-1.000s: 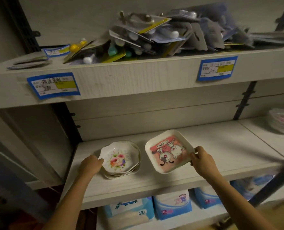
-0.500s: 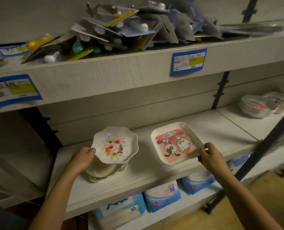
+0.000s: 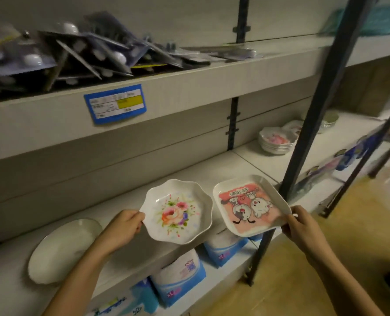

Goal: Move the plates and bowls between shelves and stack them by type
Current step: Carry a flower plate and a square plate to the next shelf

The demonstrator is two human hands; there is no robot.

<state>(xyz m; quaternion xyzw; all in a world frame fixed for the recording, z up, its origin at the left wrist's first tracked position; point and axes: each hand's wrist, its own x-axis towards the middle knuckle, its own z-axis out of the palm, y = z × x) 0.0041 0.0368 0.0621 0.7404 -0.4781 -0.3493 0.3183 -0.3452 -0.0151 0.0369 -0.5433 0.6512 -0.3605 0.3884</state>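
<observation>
The carrying step seems to be in hand. A floral plate [image 3: 178, 213] is pinched at its nine-o'clock rim by the grip of the left hand [image 3: 123, 226], and a square cartoon plate [image 3: 251, 206] at its five-o'clock corner by the right hand [image 3: 301, 226]. Both are held over the shelf [image 3: 246, 165] front. Matching stacks, perhaps by the bowls [image 3: 276, 142] at two o'clock, must next be reached.
</observation>
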